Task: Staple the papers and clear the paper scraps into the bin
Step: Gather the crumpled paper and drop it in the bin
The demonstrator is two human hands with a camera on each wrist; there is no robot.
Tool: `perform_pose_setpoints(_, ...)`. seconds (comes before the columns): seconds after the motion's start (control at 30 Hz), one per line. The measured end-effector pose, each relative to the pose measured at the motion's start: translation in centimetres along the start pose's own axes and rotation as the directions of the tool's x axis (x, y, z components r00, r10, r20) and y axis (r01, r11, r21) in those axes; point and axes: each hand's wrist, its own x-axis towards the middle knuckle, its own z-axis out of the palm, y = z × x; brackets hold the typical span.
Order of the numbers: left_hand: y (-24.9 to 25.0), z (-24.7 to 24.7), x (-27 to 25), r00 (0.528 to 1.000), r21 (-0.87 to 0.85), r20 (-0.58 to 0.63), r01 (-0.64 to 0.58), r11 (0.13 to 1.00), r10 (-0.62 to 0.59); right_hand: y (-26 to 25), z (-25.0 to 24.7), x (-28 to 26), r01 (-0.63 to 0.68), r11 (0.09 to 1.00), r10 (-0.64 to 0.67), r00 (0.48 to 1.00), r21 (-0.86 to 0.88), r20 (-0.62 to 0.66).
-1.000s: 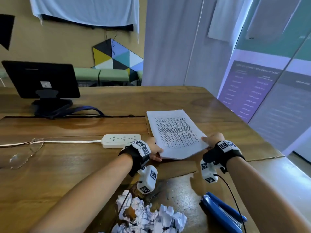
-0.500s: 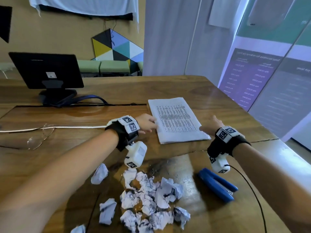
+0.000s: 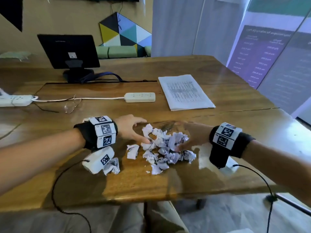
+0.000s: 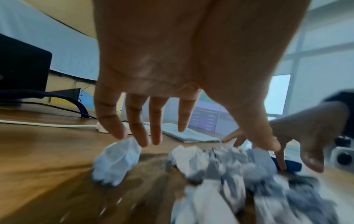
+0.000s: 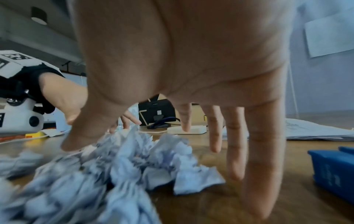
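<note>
Both hands flanked the scrap pile (image 3: 163, 147) on the worktop (image 3: 67, 174): left hand (image 3: 130, 127) & right hand (image 3: 193, 135), fingers spread, holding nothing. Papers (image 3: 184, 91) lay farther back, stapler (image 5: 333, 169) just right of the right hand.

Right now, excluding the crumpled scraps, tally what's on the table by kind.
Paper stack: 1
Stapler: 1
Power strips: 2
Monitor: 1
Glasses: 1
Total: 6
Scraps left out: one jumbled heap, too tangled to count.
</note>
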Motion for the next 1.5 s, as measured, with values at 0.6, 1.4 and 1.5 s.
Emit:
perform_pose_setpoints(0.6,-2.2,5.9,-3.2,0.995,-0.143,0.041,0.096,0.985,-0.091,-3.5,3.0,0.6,0.066,0.983,-0.07,0.997,-0.171,-0.016)
perform_pose_setpoints(1.4,-0.1,5.5,0.6,0.994,0.011,-0.111,-0.017,1.0,0.018,-3.6,3.1,3.5,0.116,0.983,-0.138,0.979,-0.144,-0.153)
perform_pose_setpoints(1.5,-0.4,5.2,0.4,0.993,-0.026,-0.116,-0.034,0.999,0.031,-3.1,2.8,3.3,0.106,0.992,-0.12,0.967,-0.075,-0.223)
